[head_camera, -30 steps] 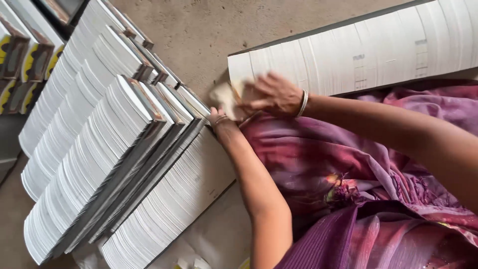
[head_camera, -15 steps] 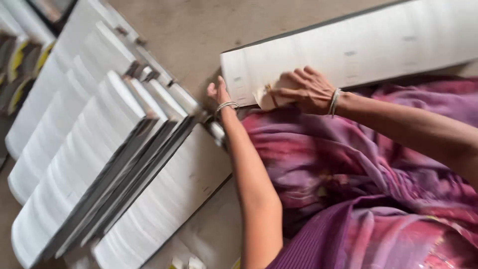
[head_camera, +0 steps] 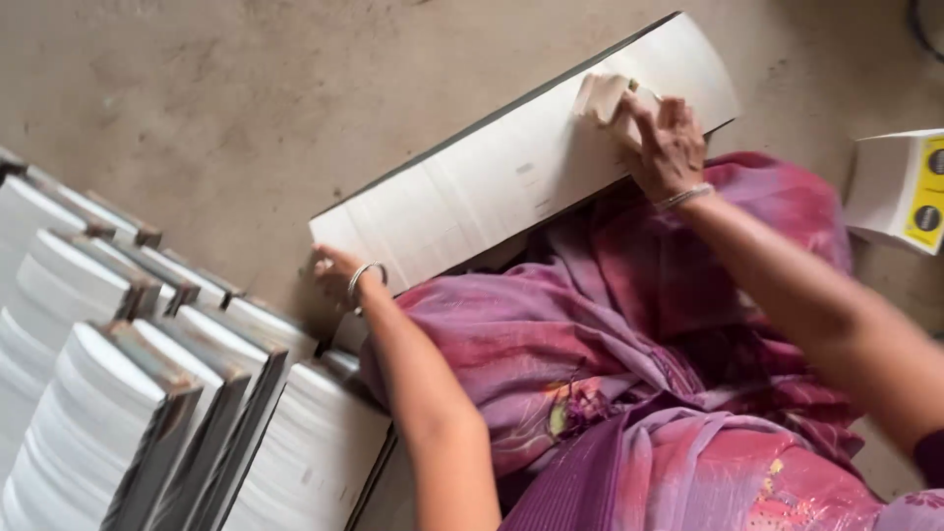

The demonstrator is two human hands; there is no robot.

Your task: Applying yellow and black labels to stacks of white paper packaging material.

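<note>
- A long white block (head_camera: 511, 182) of stacked paper sheets lies slantwise on the concrete floor (head_camera: 197, 88), its near edge against the person's lap and its far end toward the upper right.
- The right hand (head_camera: 667, 147) rests on the far end of the block, fingers curled around a small pale pad (head_camera: 602, 96) that is pressed flat against the white face; a thin bangle sits at the wrist.
- The left hand (head_camera: 339, 273) is at the block's near left corner, fingers bent and touching the corner's edge; whether it grips anything I cannot tell. A metal bangle (head_camera: 366, 278) circles that wrist.
- Purple and pink cloth (head_camera: 629, 393) covers the lap, filling the lower right, with the block's long edge lying just above it.
- To the left, rows of similar white stacks (head_camera: 128, 393) stand leaning side by side on the floor, their grey spines facing up, well apart from the right hand and near the left forearm.
- At the right edge sits a white box (head_camera: 890, 187) with a yellow panel, apart from the block.
</note>
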